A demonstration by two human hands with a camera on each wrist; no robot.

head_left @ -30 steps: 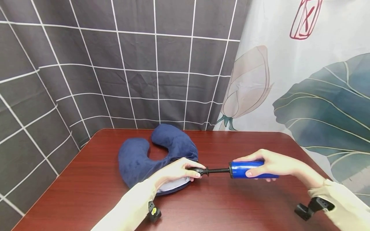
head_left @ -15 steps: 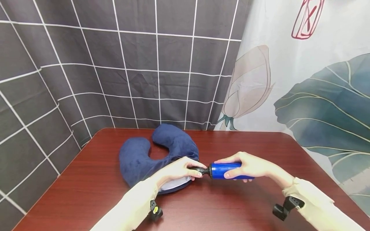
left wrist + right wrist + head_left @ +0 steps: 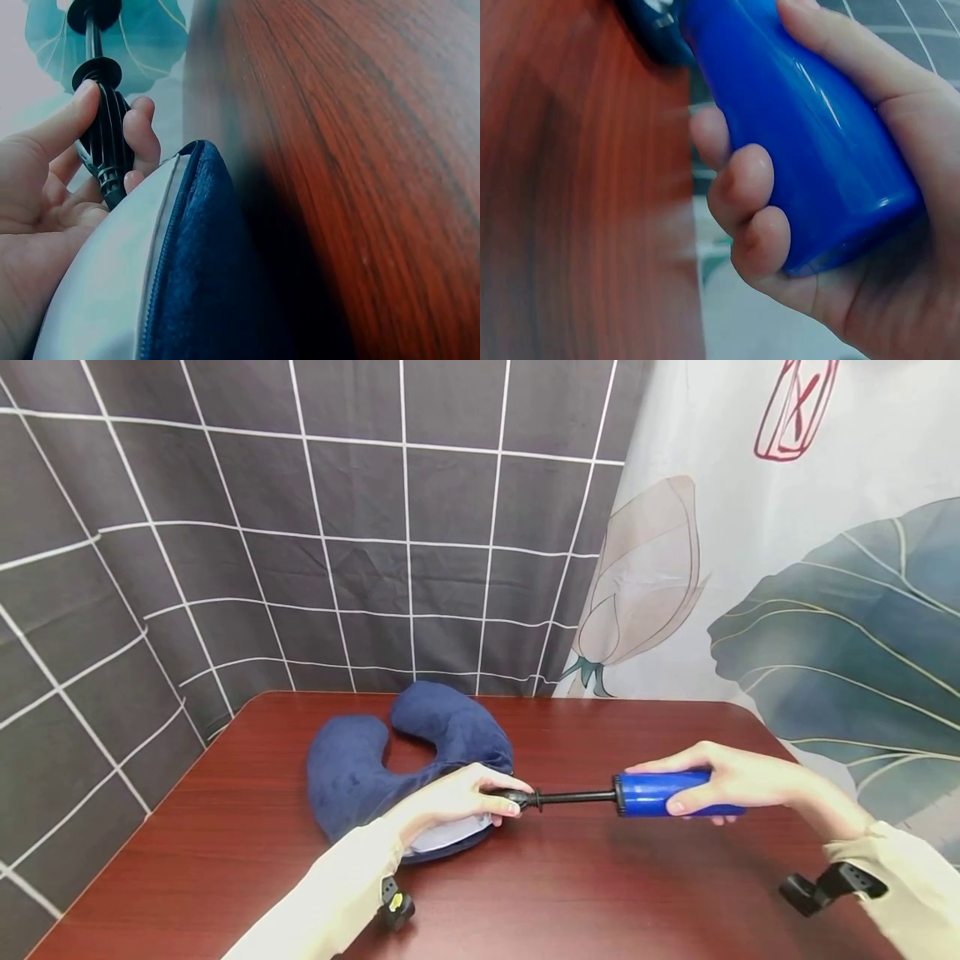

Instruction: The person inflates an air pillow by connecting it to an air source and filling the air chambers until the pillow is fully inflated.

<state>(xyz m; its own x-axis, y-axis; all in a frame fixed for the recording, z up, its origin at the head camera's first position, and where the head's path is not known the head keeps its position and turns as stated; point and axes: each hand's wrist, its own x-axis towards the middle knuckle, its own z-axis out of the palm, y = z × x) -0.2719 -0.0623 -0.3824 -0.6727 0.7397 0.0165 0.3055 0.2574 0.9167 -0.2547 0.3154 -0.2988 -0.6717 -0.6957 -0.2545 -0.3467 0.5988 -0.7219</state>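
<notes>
Left hand (image 3: 457, 797): you are gripping the black handle (image 3: 109, 135) beside the navy pillow (image 3: 348, 777).
Right hand (image 3: 738, 777): you are grasping the blue barrel (image 3: 651, 794).
Black rod (image 3: 577, 797): showing between handle and barrel, over the table (image 3: 600, 881).
Pillow: lying on the table.

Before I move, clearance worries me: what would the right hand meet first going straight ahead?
The right hand, with its blue pump barrel, would likely meet the black handle the left hand grips.

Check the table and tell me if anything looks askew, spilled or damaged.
Only the navy neck pillow stands out: its cover gapes along the zipper near the left hand, baring a white inner part that a closed cover would probably hide. No spill or damage shows.
</notes>
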